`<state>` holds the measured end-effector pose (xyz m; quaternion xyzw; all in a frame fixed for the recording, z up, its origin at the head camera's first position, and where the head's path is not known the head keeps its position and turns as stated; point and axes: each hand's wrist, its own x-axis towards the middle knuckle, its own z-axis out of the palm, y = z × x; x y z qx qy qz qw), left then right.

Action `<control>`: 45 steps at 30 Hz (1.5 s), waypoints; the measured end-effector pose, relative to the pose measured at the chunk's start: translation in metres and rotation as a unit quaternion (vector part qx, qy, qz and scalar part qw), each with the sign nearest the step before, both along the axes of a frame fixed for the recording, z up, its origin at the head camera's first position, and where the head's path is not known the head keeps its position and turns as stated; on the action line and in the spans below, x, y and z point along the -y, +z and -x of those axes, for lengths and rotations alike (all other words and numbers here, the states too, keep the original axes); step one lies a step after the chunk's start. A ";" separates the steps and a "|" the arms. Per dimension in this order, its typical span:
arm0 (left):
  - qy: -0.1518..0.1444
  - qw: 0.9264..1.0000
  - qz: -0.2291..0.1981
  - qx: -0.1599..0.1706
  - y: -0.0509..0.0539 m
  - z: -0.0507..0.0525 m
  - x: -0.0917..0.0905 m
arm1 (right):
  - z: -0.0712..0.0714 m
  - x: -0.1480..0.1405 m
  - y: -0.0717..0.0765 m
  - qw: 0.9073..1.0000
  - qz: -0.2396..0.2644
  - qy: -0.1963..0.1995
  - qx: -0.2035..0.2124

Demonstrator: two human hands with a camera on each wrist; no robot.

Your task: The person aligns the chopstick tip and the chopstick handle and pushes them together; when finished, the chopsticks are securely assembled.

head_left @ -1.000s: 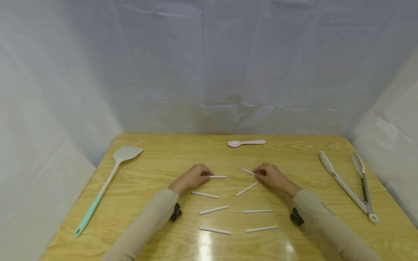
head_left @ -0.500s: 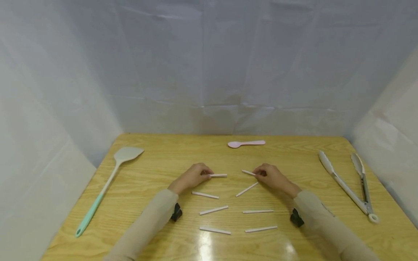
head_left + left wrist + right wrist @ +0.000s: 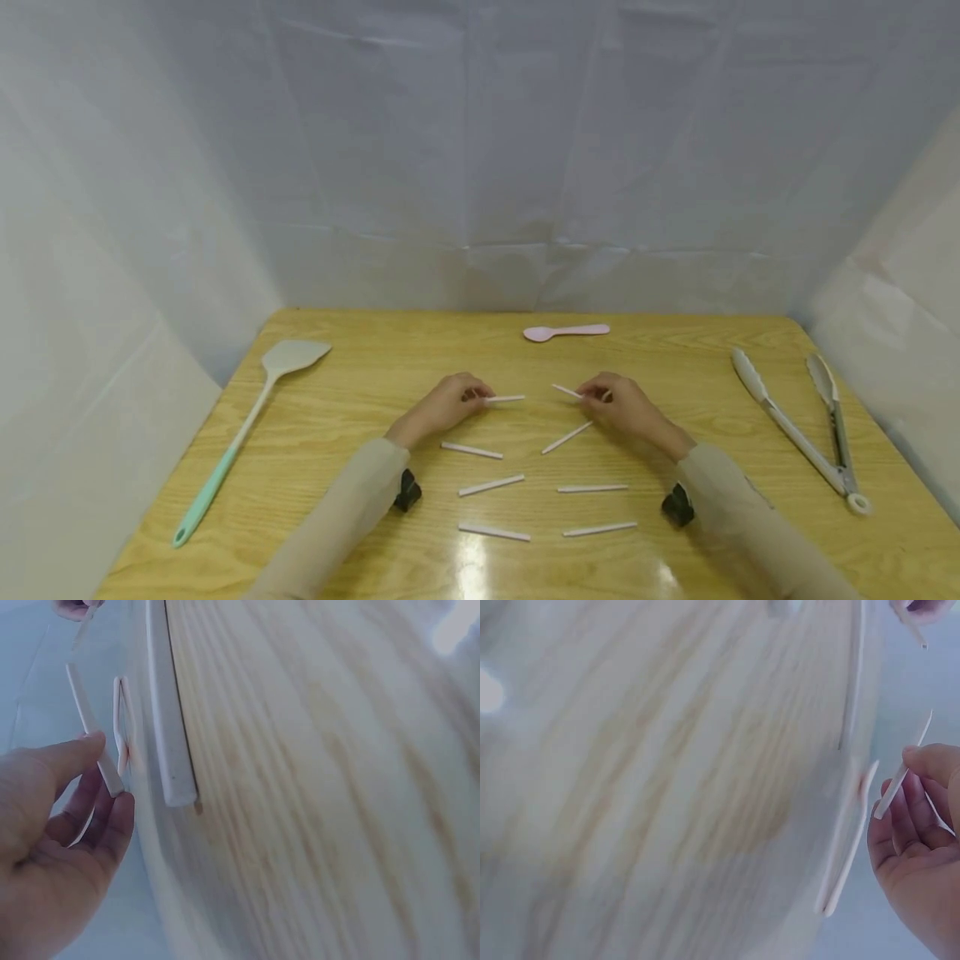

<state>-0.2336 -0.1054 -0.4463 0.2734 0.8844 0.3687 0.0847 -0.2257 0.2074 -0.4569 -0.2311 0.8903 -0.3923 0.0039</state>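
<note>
My left hand (image 3: 446, 408) pinches a slim white stick (image 3: 506, 398) between thumb and fingers; in the left wrist view this stick (image 3: 85, 701) is held clear of the wooden table. My right hand (image 3: 626, 410) pinches a second white stick (image 3: 566, 390), slanting toward the left hand. In the right wrist view, that stick (image 3: 904, 772) runs between thumb and fingertips. The inner ends of the two held sticks are apart. More white sticks lie in two loose columns, including one (image 3: 471, 451) near the left hand and one (image 3: 567, 437) just below the right hand.
Beyond the hands lies a pink spoon (image 3: 566, 332). A spatula (image 3: 243, 425) with a mint-green handle is at the left, and spread tongs (image 3: 802, 442) are at the right. White sheeting (image 3: 480, 167) surrounds the wooden table (image 3: 390, 358) at back and sides.
Both hands have risen slightly with their sticks. The left stick's free end has tipped up a little and shifted right; the right stick has moved slightly left. The sticks on the table stay put.
</note>
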 end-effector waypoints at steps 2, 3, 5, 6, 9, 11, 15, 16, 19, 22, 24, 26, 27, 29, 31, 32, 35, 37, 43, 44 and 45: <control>0.000 1.000 -0.004 0.002 0.000 0.000 -0.001 | -0.001 0.003 0.004 1.000 0.003 0.004 0.004; 0.001 1.000 -0.007 0.004 0.001 0.000 -0.002 | -0.002 0.005 0.006 1.000 0.003 0.007 0.005; 0.002 1.000 -0.010 0.009 0.002 0.000 -0.003 | -0.004 0.010 0.008 1.000 0.005 0.012 0.009; 0.003 1.000 -0.011 0.013 0.003 0.000 -0.004 | -0.004 0.012 0.008 1.000 0.005 0.016 0.007; 0.001 1.000 -0.016 0.014 0.004 0.000 -0.005 | -0.006 0.018 0.009 1.000 0.005 0.023 0.003; 0.001 1.000 -0.020 0.014 0.005 0.000 -0.007 | -0.007 0.021 0.010 1.000 0.004 0.025 0.002; 0.000 1.000 -0.022 0.015 0.006 0.000 -0.009 | -0.008 0.023 0.011 1.000 0.001 0.020 0.005; -0.001 1.000 -0.021 0.015 0.006 0.000 -0.009 | -0.008 0.024 0.011 1.000 0.000 0.021 0.005; 0.000 1.000 -0.020 0.017 0.006 0.000 -0.009 | -0.009 0.025 0.011 1.000 -0.002 0.022 0.009; -0.001 1.000 -0.022 0.018 0.006 0.000 -0.008 | -0.009 0.026 0.012 1.000 -0.005 0.026 0.008; -0.001 1.000 -0.021 0.016 0.006 -0.001 -0.007 | -0.009 0.026 0.012 1.000 -0.007 0.030 0.006; -0.002 1.000 -0.019 0.013 0.006 -0.001 -0.007 | -0.009 0.026 0.012 0.999 -0.010 0.033 0.005; -0.001 1.000 -0.016 0.011 0.006 -0.001 -0.007 | -0.009 0.026 0.012 0.999 -0.011 0.034 0.004; 0.000 1.000 -0.013 0.007 0.005 -0.001 -0.006 | -0.008 0.026 0.012 0.999 -0.013 0.036 0.003; -0.001 1.000 -0.012 0.004 0.005 -0.001 -0.006 | -0.008 0.025 0.013 0.999 -0.015 0.037 0.001; -0.001 1.000 -0.013 0.002 0.005 -0.001 -0.005 | -0.008 0.025 0.013 0.999 -0.016 0.037 0.000; -0.004 1.000 -0.015 -0.005 0.005 -0.002 -0.005 | -0.009 0.026 0.013 0.999 -0.020 0.037 -0.004; -0.004 1.000 -0.016 -0.008 0.005 -0.002 -0.004 | -0.009 0.026 0.014 0.999 -0.023 0.038 -0.009; -0.001 1.000 -0.015 -0.009 0.005 -0.003 -0.004 | -0.009 0.026 0.014 0.998 -0.030 0.042 -0.018; -0.001 1.000 -0.016 -0.009 0.005 -0.003 -0.004 | -0.009 0.026 0.014 0.998 -0.031 0.043 -0.018; -0.002 1.000 -0.017 -0.010 0.004 -0.003 -0.003 | -0.009 0.025 0.014 0.998 -0.031 0.043 -0.017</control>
